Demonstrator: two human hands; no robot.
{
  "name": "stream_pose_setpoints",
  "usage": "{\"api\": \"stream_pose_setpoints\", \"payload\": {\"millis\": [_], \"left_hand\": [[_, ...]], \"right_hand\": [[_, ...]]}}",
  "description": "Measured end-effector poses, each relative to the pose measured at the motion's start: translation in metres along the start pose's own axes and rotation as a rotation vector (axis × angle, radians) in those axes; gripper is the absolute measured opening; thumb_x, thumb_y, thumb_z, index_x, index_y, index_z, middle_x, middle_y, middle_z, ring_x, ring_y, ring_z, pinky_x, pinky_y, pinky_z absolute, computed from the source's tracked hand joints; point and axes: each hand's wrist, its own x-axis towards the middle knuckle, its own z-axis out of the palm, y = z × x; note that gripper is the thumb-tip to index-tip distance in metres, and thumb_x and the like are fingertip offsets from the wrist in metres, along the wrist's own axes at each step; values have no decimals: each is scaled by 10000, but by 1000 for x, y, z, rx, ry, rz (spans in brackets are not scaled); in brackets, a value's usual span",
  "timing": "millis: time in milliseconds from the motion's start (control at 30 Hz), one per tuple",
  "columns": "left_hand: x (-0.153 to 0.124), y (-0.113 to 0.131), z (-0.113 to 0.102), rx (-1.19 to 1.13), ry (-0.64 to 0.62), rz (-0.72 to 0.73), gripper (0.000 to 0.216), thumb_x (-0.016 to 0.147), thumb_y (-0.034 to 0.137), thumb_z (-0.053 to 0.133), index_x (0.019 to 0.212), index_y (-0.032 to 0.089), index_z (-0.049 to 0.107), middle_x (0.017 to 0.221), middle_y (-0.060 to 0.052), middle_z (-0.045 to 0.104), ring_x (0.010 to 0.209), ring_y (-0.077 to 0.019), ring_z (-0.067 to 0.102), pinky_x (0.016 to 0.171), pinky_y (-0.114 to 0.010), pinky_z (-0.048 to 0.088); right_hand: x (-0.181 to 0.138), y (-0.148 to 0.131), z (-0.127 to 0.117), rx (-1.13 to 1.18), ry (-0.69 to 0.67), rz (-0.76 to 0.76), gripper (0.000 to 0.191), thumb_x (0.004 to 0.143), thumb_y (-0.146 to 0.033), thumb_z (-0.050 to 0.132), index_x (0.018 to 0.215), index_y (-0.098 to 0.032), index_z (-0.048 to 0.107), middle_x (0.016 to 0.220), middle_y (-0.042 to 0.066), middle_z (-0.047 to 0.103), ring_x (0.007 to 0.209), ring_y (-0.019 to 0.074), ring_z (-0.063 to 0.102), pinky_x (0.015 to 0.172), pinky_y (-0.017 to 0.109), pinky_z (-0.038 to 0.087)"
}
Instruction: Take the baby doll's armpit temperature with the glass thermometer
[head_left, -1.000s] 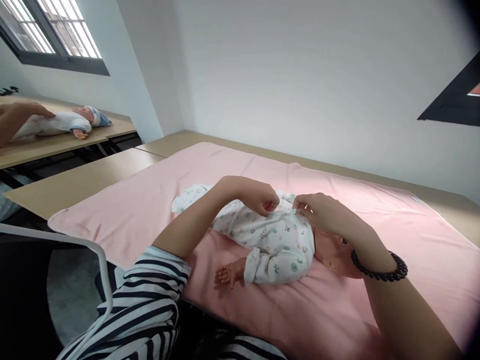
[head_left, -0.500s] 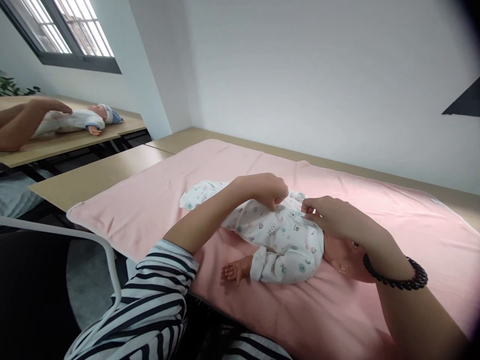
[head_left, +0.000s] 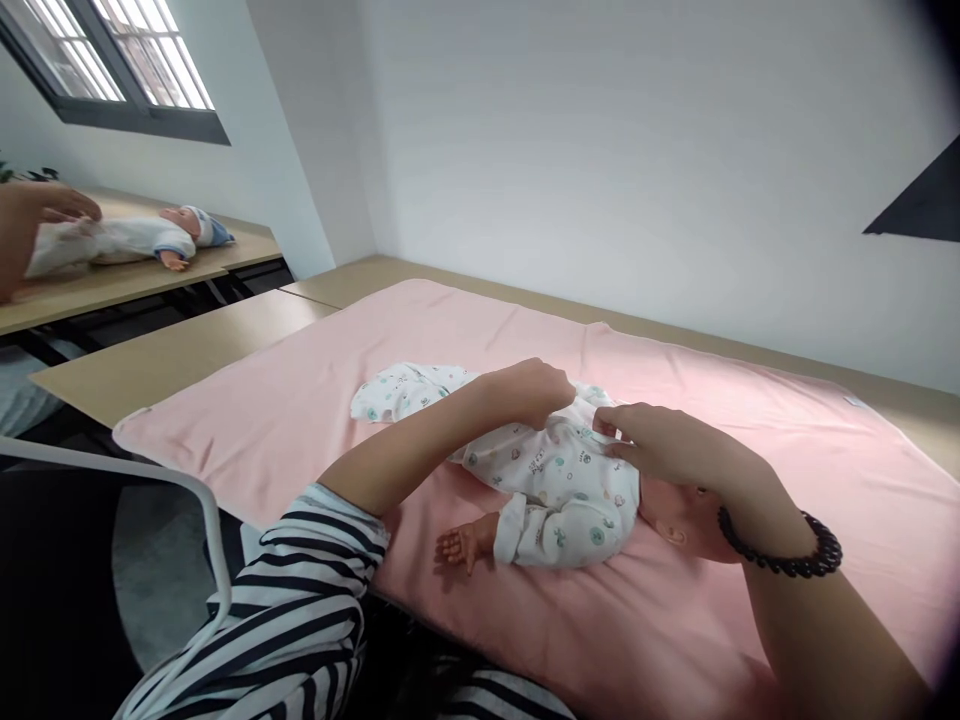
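Note:
A baby doll (head_left: 540, 490) in a white printed romper lies on a pink blanket (head_left: 315, 400), head to the right, one bare hand sticking out toward me. My left hand (head_left: 536, 390) is closed in a pinch on the romper fabric at the doll's chest. My right hand (head_left: 652, 445), with a black bead bracelet on the wrist, also pinches the romper near the neckline, just right of the left hand. The doll's face is partly hidden behind my right wrist.
The blanket covers a tan table (head_left: 180, 355) set against a white wall. On another table at the far left lies a second doll (head_left: 142, 238), with another person's hand (head_left: 37, 210) on it. A chair frame (head_left: 187, 500) stands at my lower left.
Both hands have stayed pinched on the romper at the chest, shifting slightly and drawing closer together. The other person's hand at far left has moved along the second doll.

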Motion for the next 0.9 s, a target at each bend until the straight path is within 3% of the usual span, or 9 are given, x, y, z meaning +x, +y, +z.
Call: {"api": "stream_pose_setpoints", "payload": {"millis": [400, 567, 700, 900], "left_hand": [[9, -5, 7, 3, 27, 48, 127, 705, 129, 663, 623, 171, 575, 631, -52, 615, 586, -179, 531, 624, -341, 372], [6, 2, 6, 4, 31, 0, 74, 781, 195, 658, 725, 150, 639, 758, -78, 663, 636, -196, 574, 534, -323, 323], [1, 6, 1, -85, -24, -71, 163, 812, 300, 682, 831, 138, 678, 904, -100, 687, 716, -204, 610, 528, -307, 321], [2, 9, -2, -104, -37, -130, 147, 847, 248, 629, 907, 124, 681, 941, -106, 691, 778, -218, 631, 543, -306, 318]], "right_hand": [[-2, 1, -1, 45, 3, -32, 86, 927, -266, 439, 936, -227, 515, 861, 39, 623, 736, 191, 548, 611, 318, 340], [-3, 2, -1, 57, 18, -57, 142, 947, -296, 440, 1006, -235, 554, 926, 41, 644, 806, 200, 584, 642, 314, 367], [-3, 2, -1, 47, -1, -53, 140, 949, -305, 447, 1000, -228, 552, 946, 41, 651, 822, 201, 588, 660, 319, 385], [-3, 5, -1, 58, -9, -58, 166, 953, -373, 455, 960, -228, 535, 963, 42, 652, 836, 204, 586, 657, 325, 381]]}}
